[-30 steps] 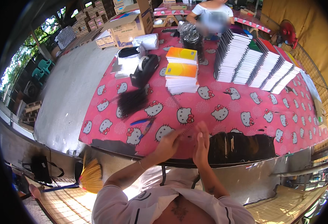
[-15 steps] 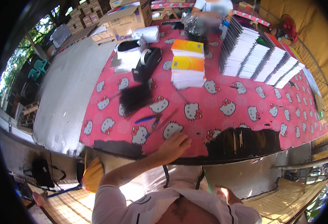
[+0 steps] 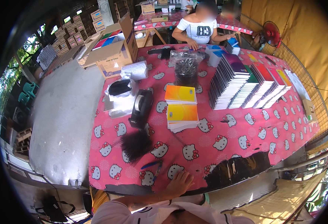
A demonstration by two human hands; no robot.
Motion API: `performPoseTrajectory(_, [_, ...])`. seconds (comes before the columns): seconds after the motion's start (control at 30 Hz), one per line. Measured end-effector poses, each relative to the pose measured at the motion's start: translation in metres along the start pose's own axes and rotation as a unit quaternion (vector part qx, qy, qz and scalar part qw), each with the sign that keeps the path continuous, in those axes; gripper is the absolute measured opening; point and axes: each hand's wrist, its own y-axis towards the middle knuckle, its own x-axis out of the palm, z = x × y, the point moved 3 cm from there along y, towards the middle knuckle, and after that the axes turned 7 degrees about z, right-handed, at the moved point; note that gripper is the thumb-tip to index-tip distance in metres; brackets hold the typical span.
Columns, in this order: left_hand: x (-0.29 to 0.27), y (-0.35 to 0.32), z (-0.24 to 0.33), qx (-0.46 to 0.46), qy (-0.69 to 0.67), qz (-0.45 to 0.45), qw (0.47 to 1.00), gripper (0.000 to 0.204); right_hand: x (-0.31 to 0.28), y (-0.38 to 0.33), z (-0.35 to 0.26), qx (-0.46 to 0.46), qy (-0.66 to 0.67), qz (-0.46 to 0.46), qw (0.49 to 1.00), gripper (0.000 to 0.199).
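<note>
My left hand [image 3: 179,184] rests palm down on the near edge of the pink patterned tabletop [image 3: 227,128], fingers stretched out and holding nothing. Just left of it lies a blue-handled hand tool [image 3: 157,172], which looks like pliers. Beyond that tool is a loose bundle of thin black strands [image 3: 136,145]. A black tape dispenser [image 3: 140,110] stands behind the bundle. Farther in, two short stacks of yellow-orange spiral notebooks [image 3: 182,114] sit one behind the other. My right hand is out of view.
Tall notebook stacks [image 3: 229,84] fill the right side. A plastic bag of black material [image 3: 186,69] and an open carton [image 3: 111,58] stand farther back. Across the table, a person in a white top [image 3: 198,30] handles small blue-covered notebooks [image 3: 232,46]. The near table edge has a torn dark patch [image 3: 240,168].
The view has tilted up, bringing in more of the far side and the person there. My right hand has left the picture. My left hand stays on the near edge, fingers now more spread.
</note>
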Motion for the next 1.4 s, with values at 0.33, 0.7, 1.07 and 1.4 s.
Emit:
performPoseTrajectory(0.33, [0.001,0.001,0.002,-0.018,0.013,0.015,1.000,0.037,-0.021,0.066,0.005,-0.040,-0.115,-0.067,0.990,0.051])
performPoseTrajectory(0.7, [-0.004,-0.018,0.012,-0.013,0.038,0.060,0.997,0.035,-0.015,0.133,-0.020,-0.320,-0.209,-0.085,0.920,0.053])
performPoseTrajectory(1.07, [0.005,-0.014,0.010,0.029,0.016,0.081,0.996,0.029,0.045,-0.040,-0.036,-0.653,-0.404,0.189,0.612,0.065])
performPoseTrajectory(1.4, [-0.009,0.009,0.013,-0.004,0.035,0.149,0.988,0.021,0.019,-0.184,-0.109,-0.592,-0.278,-0.314,0.688,0.035])
